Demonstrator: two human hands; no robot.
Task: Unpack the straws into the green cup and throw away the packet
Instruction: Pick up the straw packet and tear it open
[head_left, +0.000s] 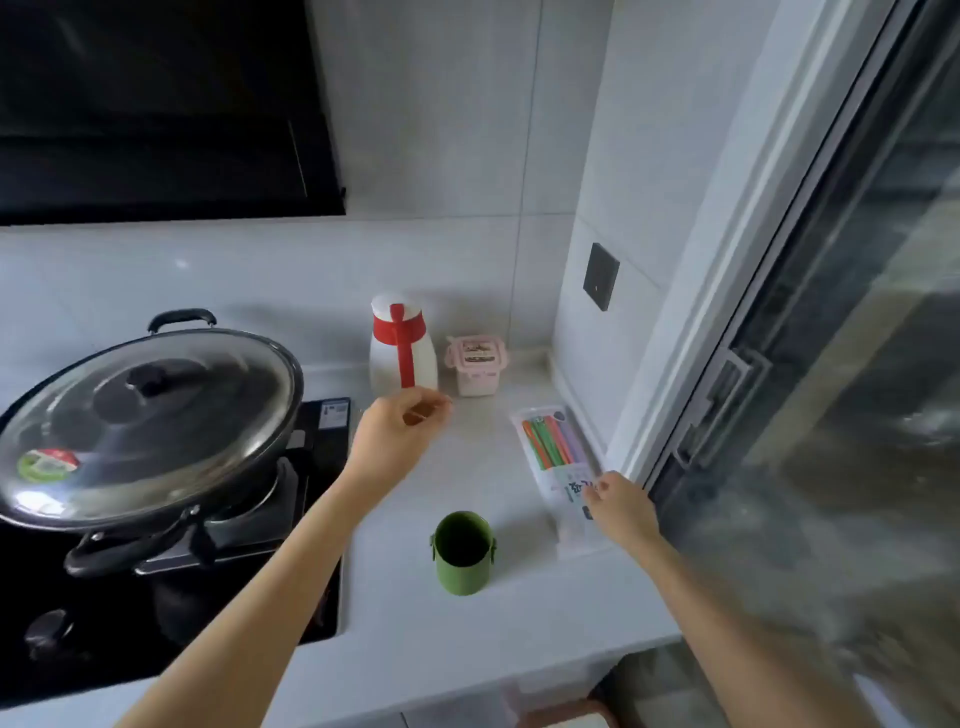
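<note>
reaching for the straw packet (558, 457), my right hand (618, 506) touching its near end, grip unclear; my left hand (400, 431) loose, empty. next: lift, tear open.

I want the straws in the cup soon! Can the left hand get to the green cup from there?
Probably yes. The left hand hovers over the counter beyond the green cup, with nothing standing between them. The white jug is farther back, and the pan is off to the left.
</note>
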